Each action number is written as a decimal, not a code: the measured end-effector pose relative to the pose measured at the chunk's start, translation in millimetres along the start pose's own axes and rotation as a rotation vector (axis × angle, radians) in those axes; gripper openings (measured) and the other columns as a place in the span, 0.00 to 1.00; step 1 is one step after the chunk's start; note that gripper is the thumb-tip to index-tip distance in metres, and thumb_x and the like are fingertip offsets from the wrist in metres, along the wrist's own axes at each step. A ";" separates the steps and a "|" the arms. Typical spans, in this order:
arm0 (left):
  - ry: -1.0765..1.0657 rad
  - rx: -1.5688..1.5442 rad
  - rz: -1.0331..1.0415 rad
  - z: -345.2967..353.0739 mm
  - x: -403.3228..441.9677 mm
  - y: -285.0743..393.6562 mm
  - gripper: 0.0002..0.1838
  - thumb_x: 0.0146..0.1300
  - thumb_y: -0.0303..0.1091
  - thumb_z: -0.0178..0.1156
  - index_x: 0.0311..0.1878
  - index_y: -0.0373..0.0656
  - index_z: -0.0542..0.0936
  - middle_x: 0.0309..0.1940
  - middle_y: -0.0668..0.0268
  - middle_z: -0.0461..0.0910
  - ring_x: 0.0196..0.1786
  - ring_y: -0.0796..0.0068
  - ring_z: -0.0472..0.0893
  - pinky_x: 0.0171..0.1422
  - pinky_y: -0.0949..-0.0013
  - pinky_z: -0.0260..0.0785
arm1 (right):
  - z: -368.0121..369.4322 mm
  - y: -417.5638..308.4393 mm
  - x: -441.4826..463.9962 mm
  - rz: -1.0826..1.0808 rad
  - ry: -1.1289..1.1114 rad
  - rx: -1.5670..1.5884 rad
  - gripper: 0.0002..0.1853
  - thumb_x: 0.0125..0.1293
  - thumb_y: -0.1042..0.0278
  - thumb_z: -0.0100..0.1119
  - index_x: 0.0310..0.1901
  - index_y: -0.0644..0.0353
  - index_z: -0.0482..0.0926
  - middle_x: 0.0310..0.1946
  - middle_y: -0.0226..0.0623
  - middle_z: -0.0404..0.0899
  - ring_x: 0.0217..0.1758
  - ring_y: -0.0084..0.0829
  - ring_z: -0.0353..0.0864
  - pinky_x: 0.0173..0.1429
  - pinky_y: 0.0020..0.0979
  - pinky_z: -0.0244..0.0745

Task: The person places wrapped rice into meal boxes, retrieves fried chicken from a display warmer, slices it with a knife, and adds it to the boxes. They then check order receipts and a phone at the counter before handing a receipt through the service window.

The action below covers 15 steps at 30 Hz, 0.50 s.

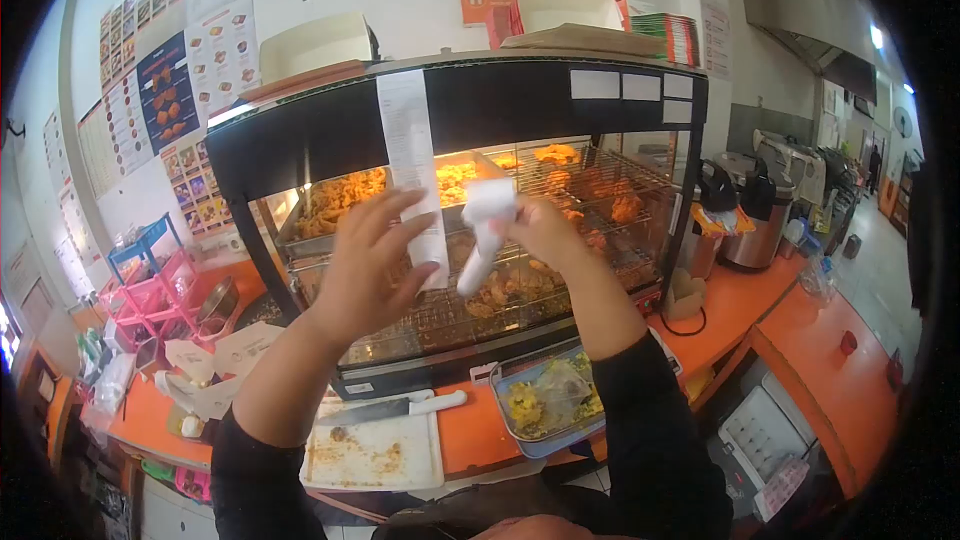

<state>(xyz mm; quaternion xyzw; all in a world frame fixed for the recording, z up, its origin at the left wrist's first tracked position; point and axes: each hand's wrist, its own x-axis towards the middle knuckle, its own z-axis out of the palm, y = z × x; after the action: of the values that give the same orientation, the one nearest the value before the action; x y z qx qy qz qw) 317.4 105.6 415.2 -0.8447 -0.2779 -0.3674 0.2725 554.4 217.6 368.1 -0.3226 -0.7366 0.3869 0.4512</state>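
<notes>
My right hand [548, 232] pinches a curled strip of white receipt paper [490, 202] in front of the heated display cabinet [500, 100]. My left hand [370, 260] is raised with its fingers spread, beside a long printed receipt [405, 125] that hangs down from the cabinet's black top panel. Whether those fingers touch the hanging receipt, I cannot tell. Behind both hands, fried chicken pieces [622, 202] lie on wire racks inside the lit cabinet, and a tray of fried food [345, 195] stands at its left.
Below the cabinet, a knife [390, 410] rests on a stained white cutting board [375, 460]. To its right is a metal tray [530, 448] with yellow food and a plastic bag. Takeaway boxes [225, 365] and a pink rack [160, 290] stand left; steel cookers [755, 215] stand right.
</notes>
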 end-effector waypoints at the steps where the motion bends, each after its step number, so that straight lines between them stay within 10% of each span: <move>1: 0.000 -0.123 -0.006 11.4 8.2 8.4 0.31 0.47 0.32 0.68 0.57 0.43 0.71 0.56 0.54 0.71 0.62 0.51 0.66 0.64 0.52 0.57 | 0.1 3.3 -3.5 0.069 -0.061 -0.121 0.17 0.57 0.67 0.64 0.49 0.58 0.77 0.39 0.37 0.80 0.45 0.25 0.79 0.48 0.28 0.74; 9: -0.558 -0.693 -0.663 62.4 -3.0 29.7 0.38 0.49 0.26 0.66 0.66 0.44 0.64 0.33 0.56 0.81 0.37 0.62 0.81 0.46 0.66 0.71 | 0.3 10.0 -63.3 0.077 -0.439 -0.294 0.15 0.56 0.70 0.66 0.44 0.64 0.76 0.38 0.35 0.81 0.41 0.20 0.78 0.46 0.23 0.72; 15: -0.770 -0.639 -0.421 67.6 -38.4 4.6 0.23 0.52 0.30 0.64 0.54 0.43 0.76 0.38 0.55 0.82 0.43 0.65 0.81 0.49 0.66 0.71 | -10.6 38.5 -72.6 0.200 -0.540 -0.218 0.14 0.57 0.64 0.66 0.41 0.65 0.79 0.33 0.35 0.82 0.37 0.20 0.78 0.43 0.24 0.72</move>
<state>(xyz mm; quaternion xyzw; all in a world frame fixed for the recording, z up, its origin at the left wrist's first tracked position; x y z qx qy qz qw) 330.1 137.0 345.1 -0.8851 -0.3954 -0.1439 -0.1988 596.8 179.7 307.9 -0.3253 -0.8317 0.4199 0.1616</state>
